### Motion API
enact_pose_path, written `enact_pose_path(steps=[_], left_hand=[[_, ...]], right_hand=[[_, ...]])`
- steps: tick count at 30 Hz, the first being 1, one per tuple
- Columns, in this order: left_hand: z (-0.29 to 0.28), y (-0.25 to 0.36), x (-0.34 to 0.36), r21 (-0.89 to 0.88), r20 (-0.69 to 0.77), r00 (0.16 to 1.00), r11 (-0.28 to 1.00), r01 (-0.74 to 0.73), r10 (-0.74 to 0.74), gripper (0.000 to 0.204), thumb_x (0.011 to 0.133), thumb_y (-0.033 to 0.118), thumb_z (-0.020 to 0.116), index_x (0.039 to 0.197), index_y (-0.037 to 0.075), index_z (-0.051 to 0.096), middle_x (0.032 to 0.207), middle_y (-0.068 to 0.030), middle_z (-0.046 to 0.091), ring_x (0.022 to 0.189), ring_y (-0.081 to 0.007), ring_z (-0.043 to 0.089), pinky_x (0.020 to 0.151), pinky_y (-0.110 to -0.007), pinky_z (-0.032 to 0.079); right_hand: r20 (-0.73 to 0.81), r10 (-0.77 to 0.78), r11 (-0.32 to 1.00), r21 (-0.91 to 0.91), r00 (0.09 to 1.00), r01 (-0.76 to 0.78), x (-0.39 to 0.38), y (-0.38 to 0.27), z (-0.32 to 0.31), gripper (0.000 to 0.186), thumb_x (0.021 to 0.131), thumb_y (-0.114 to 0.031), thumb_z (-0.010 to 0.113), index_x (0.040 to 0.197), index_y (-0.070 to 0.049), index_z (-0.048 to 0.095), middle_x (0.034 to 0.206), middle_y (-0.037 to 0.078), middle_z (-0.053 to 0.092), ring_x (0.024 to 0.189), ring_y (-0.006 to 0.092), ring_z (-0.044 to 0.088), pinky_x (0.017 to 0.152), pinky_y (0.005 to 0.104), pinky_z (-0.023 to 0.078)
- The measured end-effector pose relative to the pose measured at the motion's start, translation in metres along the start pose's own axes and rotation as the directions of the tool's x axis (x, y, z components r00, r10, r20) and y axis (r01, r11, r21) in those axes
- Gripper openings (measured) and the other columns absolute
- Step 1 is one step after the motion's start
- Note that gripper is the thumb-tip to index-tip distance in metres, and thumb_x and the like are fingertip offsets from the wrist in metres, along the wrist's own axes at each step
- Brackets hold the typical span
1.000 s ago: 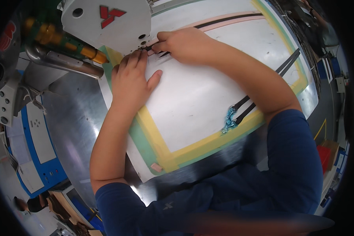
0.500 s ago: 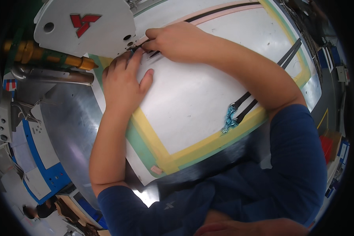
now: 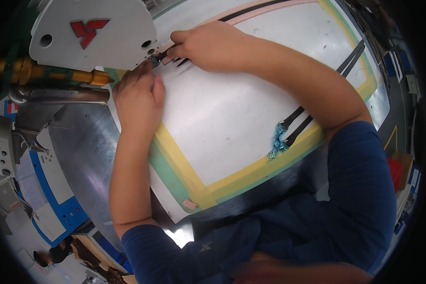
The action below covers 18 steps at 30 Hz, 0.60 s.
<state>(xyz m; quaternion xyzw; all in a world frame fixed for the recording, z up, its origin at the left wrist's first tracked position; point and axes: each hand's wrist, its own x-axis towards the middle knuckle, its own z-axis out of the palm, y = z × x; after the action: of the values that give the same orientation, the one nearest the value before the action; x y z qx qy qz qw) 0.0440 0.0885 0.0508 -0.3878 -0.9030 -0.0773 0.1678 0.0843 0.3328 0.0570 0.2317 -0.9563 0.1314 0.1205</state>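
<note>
My left hand (image 3: 136,102) lies on the white taped board (image 3: 227,137) below a white machine head (image 3: 104,42), fingers mostly extended at a small dark piece (image 3: 157,60), thumb drawn in beside them. Just right of it, my right hand (image 3: 208,47) has its fingers closed at the end of a pink strip with a black band (image 3: 251,10); what they grip is partly hidden, with thin dark points showing beneath. A pair of black straps (image 3: 300,125) with shiny blue metal fittings (image 3: 279,142) lies under and beside my right forearm.
A brass cylinder (image 3: 61,75) and steel tube (image 3: 61,94) jut toward my left hand. A metal worktop (image 3: 85,151) and blue-edged control panel (image 3: 68,208) are at left. Red bin (image 3: 395,175) at right. Another person (image 3: 57,253) is partly visible at lower left.
Both hands have moved slightly up-left in the view, along with the machine. My left thumb has drawn in toward its fingers. My right hand stays closed by the strip.
</note>
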Motion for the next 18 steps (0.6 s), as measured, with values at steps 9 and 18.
enact_pose_path(steps=[9, 18], left_hand=[[-0.001, 0.004, -0.001, -0.171, -0.053, 0.993, 0.979, -0.115, 0.108, 0.048, 0.088, 0.017, 0.072, 0.134, 0.003, 0.068, 0.138, -0.0223, 0.065, 0.126, -0.0415, 0.062, 0.107, -0.047, 0.049], [-0.005, 0.013, 0.005, -0.103, 0.089, 0.991, 0.991, -0.090, 0.099, 0.049, 0.097, 0.024, 0.066, 0.142, 0.005, 0.063, 0.142, -0.0223, 0.062, 0.134, -0.0380, 0.057, 0.113, -0.050, 0.043]], right_hand=[[-0.010, -0.003, 1.000, 0.008, 1.000, 0.003, 0.001, 0.001, 0.000, 0.036, 0.095, -0.010, 0.055, 0.124, -0.014, 0.076, 0.110, 0.009, 0.065, 0.093, 0.0310, 0.072, 0.081, 0.0438, 0.057], [0.043, 0.039, 0.999, -0.020, 0.998, -0.038, 0.005, -0.002, -0.004, 0.029, 0.092, -0.006, 0.059, 0.114, -0.014, 0.077, 0.116, 0.007, 0.066, 0.103, 0.0312, 0.072, 0.083, 0.0439, 0.060]])
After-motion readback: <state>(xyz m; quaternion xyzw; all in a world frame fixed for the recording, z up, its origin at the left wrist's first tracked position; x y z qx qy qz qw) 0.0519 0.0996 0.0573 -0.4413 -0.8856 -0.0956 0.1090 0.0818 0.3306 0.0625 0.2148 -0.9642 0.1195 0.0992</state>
